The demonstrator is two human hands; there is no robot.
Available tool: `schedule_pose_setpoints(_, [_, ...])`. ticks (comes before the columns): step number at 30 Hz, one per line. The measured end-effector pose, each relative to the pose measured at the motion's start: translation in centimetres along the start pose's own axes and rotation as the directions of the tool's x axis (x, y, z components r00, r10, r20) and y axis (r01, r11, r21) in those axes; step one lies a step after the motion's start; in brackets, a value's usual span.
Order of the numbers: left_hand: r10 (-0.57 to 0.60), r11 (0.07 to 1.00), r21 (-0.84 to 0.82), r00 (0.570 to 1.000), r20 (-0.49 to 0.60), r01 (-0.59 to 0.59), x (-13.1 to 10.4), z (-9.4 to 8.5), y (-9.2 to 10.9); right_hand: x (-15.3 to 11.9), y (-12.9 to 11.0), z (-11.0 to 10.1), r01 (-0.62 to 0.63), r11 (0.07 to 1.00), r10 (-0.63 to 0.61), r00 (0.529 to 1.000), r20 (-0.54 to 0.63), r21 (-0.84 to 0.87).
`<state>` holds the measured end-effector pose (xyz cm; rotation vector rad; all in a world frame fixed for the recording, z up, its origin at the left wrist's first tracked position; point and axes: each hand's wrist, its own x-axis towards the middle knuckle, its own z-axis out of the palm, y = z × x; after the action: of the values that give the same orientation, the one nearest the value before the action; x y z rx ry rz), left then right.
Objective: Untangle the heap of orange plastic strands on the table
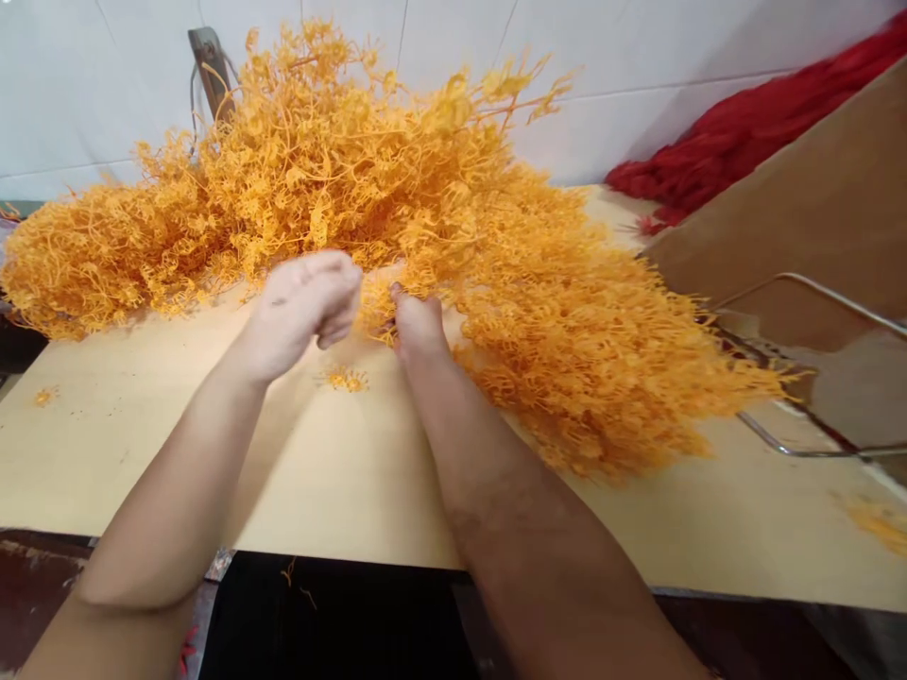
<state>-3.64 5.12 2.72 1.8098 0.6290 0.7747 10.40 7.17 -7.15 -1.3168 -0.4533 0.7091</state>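
A large heap of orange, curly plastic-looking sprigs (340, 179) lies across the back of the pale table (340, 472) and spreads down to the right. My left hand (308, 307) is held in front of the heap with its fingers curled; it is slightly blurred, and whatever it may hold cannot be made out. Just to its right, my right hand (418, 316) reaches into the heap's front edge, thumb up, its other fingers mostly hidden among the orange strands. A small loose orange piece (346, 380) rests on the table below the hands.
Red fibrous material (765, 132) lies at the back right against the white wall (624, 57). A brown cardboard sheet (800, 217) and a bent metal rod (794, 451) stand at the right. A grey metal bracket (211, 71) rises behind the heap. Small orange scraps dot both table ends.
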Motion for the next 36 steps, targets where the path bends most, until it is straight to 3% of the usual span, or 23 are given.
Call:
schedule_pose_setpoints(3, [0.032,0.998,0.049,0.991,-0.13,-0.026,0.5,-0.6,-0.6,-0.3,-0.5,0.0,-0.11,0.993,0.111,0.994,-0.016,0.033])
schedule_pose_setpoints(5, [-0.027,0.985,0.167,0.992,-0.125,0.048,1.2,-0.4,-2.5,-1.1,-1.0,0.0,-0.095,0.995,0.094,0.993,0.069,0.011])
schedule_pose_setpoints(8, [-0.033,0.911,0.406,0.995,-0.098,0.07,1.9,0.4,-5.4,-1.9,-1.4,0.1,-0.074,0.997,0.076,0.993,0.095,-0.02])
schedule_pose_setpoints(14, [-0.064,0.742,0.664,0.995,-0.074,0.097,1.8,0.9,-6.5,-2.3,-1.2,0.3,-0.01,0.998,0.0,0.989,0.15,0.069])
schedule_pose_setpoints(21, [-0.066,0.865,0.501,0.99,0.124,-0.005,1.9,-0.4,-6.6,-3.0,-2.0,0.2,-0.129,0.991,0.131,0.983,0.126,-0.02])
schedule_pose_setpoints(27, [0.152,0.846,0.495,0.98,0.13,-0.197,1.5,-0.4,-5.7,-2.3,-0.9,0.3,-0.138,0.985,0.126,0.986,0.107,0.108])
schedule_pose_setpoints(31, [0.16,0.866,0.461,0.98,0.117,-0.197,1.5,-0.1,-5.2,-1.7,-0.2,0.3,-0.107,0.971,0.081,0.988,0.131,0.213])
schedule_pose_setpoints(36, [0.115,0.949,0.273,0.979,0.17,-0.159,1.4,-0.1,-4.1,-1.6,-0.3,0.4,-0.166,0.96,0.132,0.979,0.158,0.227])
